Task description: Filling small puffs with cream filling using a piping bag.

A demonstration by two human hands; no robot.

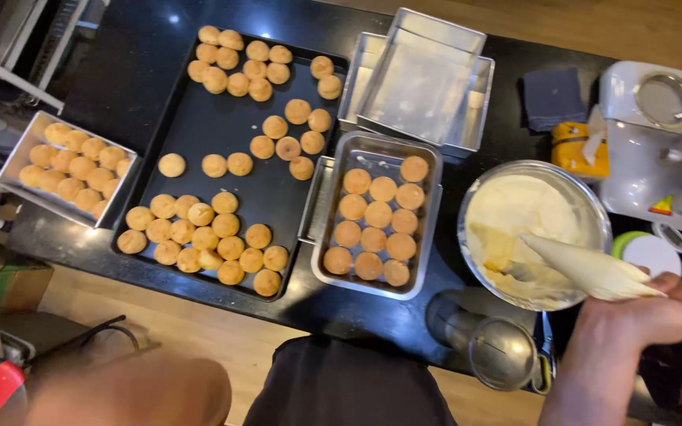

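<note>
Right hand [657, 315]: fingers closed round filled piping bag [593, 272], tip over bowl of cream [532, 229]. Left hand: blurred at lower left, grip cannot tell. Small steel tray [376, 213]: fourteen puffs, filling not visible. Black tray [222, 158]: many puffs waiting on dark surface [120, 79].

The bowl [534, 233] beside the black shiny counter [128, 71] is smooth, shiny metal. The small tray [376, 214] left of the bowl is dull grey metal.
</note>
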